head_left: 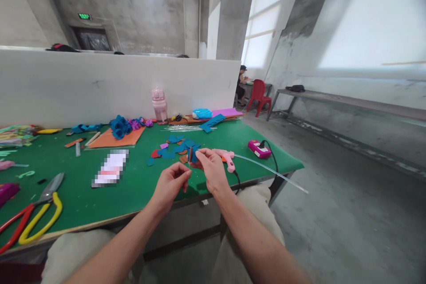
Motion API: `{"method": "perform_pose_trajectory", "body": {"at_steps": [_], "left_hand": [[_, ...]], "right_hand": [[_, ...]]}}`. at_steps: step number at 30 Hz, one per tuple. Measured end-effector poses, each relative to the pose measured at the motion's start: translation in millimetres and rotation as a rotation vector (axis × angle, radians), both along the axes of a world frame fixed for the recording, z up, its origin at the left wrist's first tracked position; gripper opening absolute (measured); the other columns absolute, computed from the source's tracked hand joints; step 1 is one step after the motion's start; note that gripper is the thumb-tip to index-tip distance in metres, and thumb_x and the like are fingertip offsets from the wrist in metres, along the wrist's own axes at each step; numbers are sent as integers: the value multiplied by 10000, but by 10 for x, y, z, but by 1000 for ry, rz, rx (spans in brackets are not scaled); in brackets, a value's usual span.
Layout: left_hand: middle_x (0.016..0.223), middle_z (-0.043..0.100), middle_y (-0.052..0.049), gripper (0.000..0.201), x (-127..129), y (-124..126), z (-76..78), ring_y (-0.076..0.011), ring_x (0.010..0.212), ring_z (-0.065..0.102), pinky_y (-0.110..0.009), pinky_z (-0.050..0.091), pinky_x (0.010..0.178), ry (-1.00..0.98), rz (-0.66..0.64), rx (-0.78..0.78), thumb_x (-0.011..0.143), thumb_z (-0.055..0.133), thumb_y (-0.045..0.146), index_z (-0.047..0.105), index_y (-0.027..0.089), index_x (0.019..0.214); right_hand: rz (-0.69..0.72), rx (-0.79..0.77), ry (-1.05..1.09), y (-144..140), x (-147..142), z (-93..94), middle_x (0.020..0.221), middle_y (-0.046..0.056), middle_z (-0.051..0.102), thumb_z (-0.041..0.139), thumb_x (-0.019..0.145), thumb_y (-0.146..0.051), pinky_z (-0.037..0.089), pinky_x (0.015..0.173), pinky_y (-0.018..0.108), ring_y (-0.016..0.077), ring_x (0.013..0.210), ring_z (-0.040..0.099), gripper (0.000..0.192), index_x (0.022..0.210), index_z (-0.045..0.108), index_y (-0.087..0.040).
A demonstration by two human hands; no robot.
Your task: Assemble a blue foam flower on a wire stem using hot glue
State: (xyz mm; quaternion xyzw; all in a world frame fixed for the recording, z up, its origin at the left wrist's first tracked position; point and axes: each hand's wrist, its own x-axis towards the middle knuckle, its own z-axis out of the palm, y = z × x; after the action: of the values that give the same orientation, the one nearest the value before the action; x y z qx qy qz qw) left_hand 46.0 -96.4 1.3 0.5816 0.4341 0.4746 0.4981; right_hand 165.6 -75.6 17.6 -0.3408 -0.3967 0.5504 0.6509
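The green surface (100, 195) carried an orange sheet (115, 138), red and yellow shears (36, 215), a pink bottle (159, 105), a pink glue gun (226, 158) and scattered blue and orange felt scraps (175, 146). Both hands hovered over its near edge. The right hand (213, 172) had its fingers closed on a small blue felt piece (193, 155); the left hand (169, 184) had its fingers pinched beside it, on what I could not tell. Doing this well likely called for a steady 2-handed pinch, held close above the surface
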Motion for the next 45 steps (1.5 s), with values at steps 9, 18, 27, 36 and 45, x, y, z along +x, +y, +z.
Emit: {"method": "perform_pose_trajectory", "body": {"at_steps": [9,18,27,36,45], "left_hand": [[458,478,60,182,0,2,4,-65,406,423,-185,335,430,7,4,-1,710,585,321,508,160,676],[446,475,60,188,5,2,0,-69,395,422,-189,340,417,8,0,-14,694,592,327,506,163,666],[446,480,56,197,14,-9,12,-66,393,424,-186,341,420,1,5,-23,686,597,331,506,159,659],[454,484,54,205,-11,6,3,-69,397,444,-188,349,423,-2,5,-1,681,607,339,515,156,674],[484,499,54,202,-22,18,-17,-79,413,459,-213,402,439,-70,26,-23,675,614,334,515,158,684]], "right_hand": [[-8,5,-7,11,-2,-18,550,-39,572,613,646,-306,453,548,253,98,487,525,147,636,562,-169],[-44,37,-24,32,1,-67,583,-29,574,602,654,-311,427,573,235,89,531,501,148,634,578,-167],[-23,27,-17,15,1,-50,592,-20,595,608,649,-324,444,578,235,102,547,529,160,646,579,-167],[130,19,-59,-37,4,-11,725,17,661,539,722,-381,477,681,308,163,675,605,215,796,639,-206],[218,54,-75,-61,-73,-95,736,-3,673,618,629,-192,459,712,288,156,708,628,353,978,559,-196]]}}
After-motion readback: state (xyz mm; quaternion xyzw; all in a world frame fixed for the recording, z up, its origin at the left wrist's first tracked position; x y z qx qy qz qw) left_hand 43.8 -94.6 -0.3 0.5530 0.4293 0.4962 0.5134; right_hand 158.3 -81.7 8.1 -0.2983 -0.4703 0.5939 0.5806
